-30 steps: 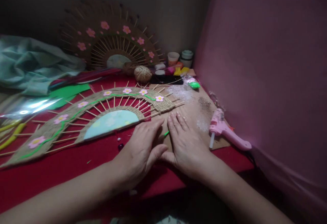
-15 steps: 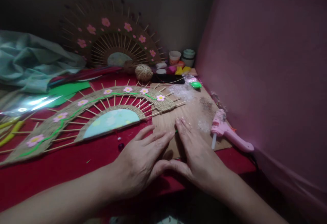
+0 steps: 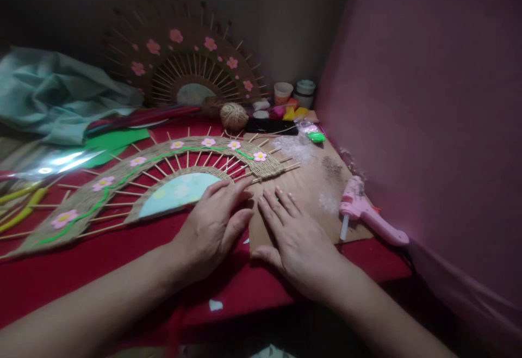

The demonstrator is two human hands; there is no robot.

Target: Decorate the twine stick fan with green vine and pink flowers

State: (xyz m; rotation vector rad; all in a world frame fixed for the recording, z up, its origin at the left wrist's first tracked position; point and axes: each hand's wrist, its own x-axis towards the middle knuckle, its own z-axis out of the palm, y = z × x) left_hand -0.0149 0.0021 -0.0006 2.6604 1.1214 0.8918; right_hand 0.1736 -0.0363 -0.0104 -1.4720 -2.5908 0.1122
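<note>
Over on the brown board (image 3: 312,186), the right hand (image 3: 291,227) is flat and open, a green bit (image 3: 278,199) peeking between its fingers. Left hand (image 3: 214,222) looks loosely open beside the twine fan (image 3: 171,193), which lies mostly on the red counter (image 3: 122,252).

Red-covered table (image 3: 155,298), w/ things spread L to R.
Woven fan (image 3: 169,195) lies flat, L to ctr of frame, its R end overlapping a brown board (image 3: 305,170) R of ctr; pink glue gun (image 3: 367,211) partly on the board, handle out past its R edge. Green sheet (image 3: 114,147), mid-L, behind the fan; twine ball (image 3: 234,117), upper ctr. Small white scrap (image 3: 216,305) nr table's front edge, btm ctr of frame.
</note>
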